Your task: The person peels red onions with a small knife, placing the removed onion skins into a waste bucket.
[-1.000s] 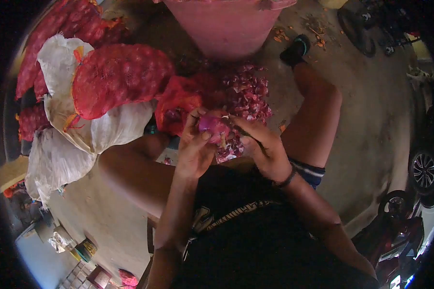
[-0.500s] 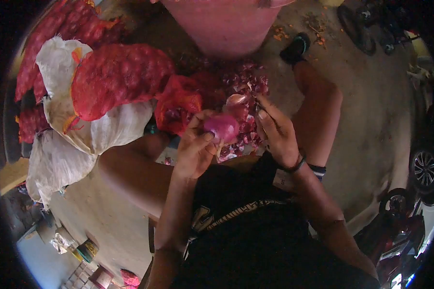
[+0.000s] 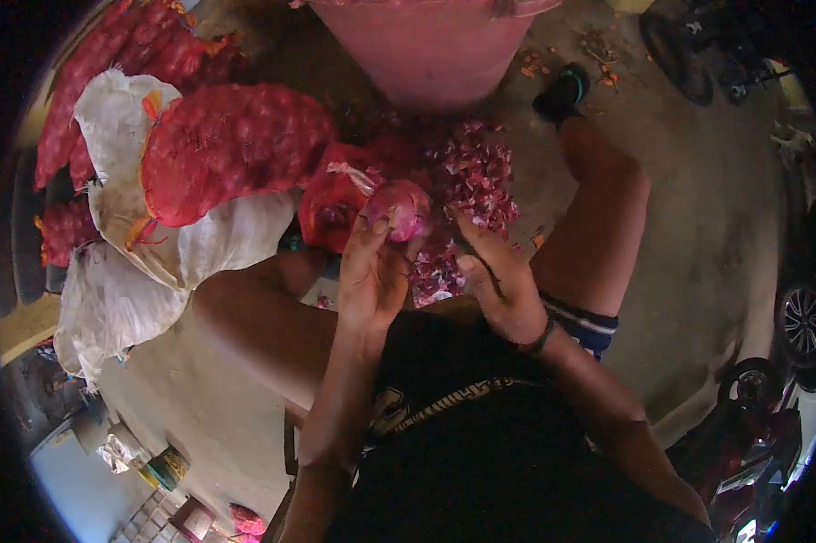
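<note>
A peeled-looking, shiny purple-red onion (image 3: 399, 210) rests in the fingers of my left hand (image 3: 372, 276), with the thumb lying on its near side. My right hand (image 3: 503, 285) is just to the right of the onion, apart from it. Its index finger points toward the onion, with a gap between finger and thumb; the other fingers are mostly hidden. Beneath and beyond both hands lies a heap of red onion skins (image 3: 476, 176) on the floor. A blurred pale strip (image 3: 352, 175) shows just left above the onion, over a red net bag (image 3: 326, 213).
A large pink tub (image 3: 426, 54) stands ahead. Full red net sacks of onions (image 3: 240, 149) lie to the left on white woven sacks (image 3: 118, 308). My legs spread around the skins. A car wheel (image 3: 801, 321) and a motorcycle (image 3: 747, 425) are at the right.
My left hand has turned and raised the onion slightly. My right hand has moved a little down with its fingers lower. A loose piece of skin between the hands is gone from there.
</note>
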A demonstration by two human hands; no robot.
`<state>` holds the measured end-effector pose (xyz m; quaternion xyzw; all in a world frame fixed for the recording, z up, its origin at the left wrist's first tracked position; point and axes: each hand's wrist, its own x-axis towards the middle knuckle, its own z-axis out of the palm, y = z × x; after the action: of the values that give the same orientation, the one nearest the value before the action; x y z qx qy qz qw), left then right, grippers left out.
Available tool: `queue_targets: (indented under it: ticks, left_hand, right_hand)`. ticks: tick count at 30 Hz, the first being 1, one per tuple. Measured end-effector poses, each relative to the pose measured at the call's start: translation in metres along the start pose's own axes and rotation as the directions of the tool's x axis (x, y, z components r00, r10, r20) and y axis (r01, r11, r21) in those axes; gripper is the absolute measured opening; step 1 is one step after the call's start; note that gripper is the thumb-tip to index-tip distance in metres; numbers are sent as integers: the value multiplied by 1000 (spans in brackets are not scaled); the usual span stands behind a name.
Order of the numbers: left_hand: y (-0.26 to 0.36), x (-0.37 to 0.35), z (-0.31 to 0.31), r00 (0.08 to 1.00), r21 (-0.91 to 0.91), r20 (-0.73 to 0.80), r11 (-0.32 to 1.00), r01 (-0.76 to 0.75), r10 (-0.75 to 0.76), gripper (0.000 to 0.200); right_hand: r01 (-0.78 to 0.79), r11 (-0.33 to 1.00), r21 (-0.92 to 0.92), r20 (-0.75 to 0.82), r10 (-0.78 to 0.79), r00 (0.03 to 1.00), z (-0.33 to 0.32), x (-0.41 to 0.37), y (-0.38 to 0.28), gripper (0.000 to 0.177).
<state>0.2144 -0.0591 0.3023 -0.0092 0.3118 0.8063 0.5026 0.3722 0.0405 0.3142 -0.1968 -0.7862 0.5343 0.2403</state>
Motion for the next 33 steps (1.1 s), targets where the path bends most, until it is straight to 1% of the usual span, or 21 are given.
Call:
queue_targets:
  ticks: [2,5,8,11,14,17,19,22,24,25,27,29,32,33]
  left_hand:
    - [-2,-1,0,999,0,-27,1000,18,-18,47]
    - [-1,-3,9,999,60,17,997,-38,37,47]
    - [0,-6,11,999,65,10,997,-50,50,49]
    - [1,-5,14,997,69,50,995,-69,66,50]
    - [-3,-6,13,994,76,79,994,-84,78,52]
    - [-3,-6,11,994,50,86,996,-68,63,53]
    - [-2,-8,7,989,10,128,997,-75,73,53]
    - [1,-8,2,987,3,148,998,-66,64,53]
    - [3,-7,1,987,11,146,998,-62,60,52]
    - [3,-7,2,987,12,145,998,-65,63,52]
    - [3,-6,4,991,34,125,998,-50,46,52]
    - [4,-7,8,996,76,86,997,-14,8,51]
    - [2,-7,11,991,58,131,998,-32,24,52]
    - [2,-7,10,991,45,134,999,-31,25,53]
  right_hand:
    - [54,998,-27,-29,-55,998,6,3,-5,51]
    - [43,999,-29,-15,-44,999,9,9,-10,54]
    - [-17,999,-29,7,17,1000,12,13,-13,52]
    - [-20,992,-127,3,20,1000,13,12,-10,46]
    - [38,999,8,-123,-37,992,12,13,-7,41]
    - [-108,971,215,-116,135,984,12,10,-8,40]
    - [-174,953,250,-147,214,966,13,7,-1,39]
    - [-190,923,336,-161,255,954,5,10,-1,39]
    - [-149,923,356,-121,204,972,-2,11,-6,40]
    - [-115,932,343,-79,151,985,-4,10,-10,40]
    - [-32,957,287,-54,49,997,-3,10,-11,41]
    - [65,979,194,-79,-50,996,6,11,-10,41]
    - [20,999,45,0,-20,1000,-1,12,-11,41]
    - [30,998,56,-22,-29,999,0,11,-11,41]
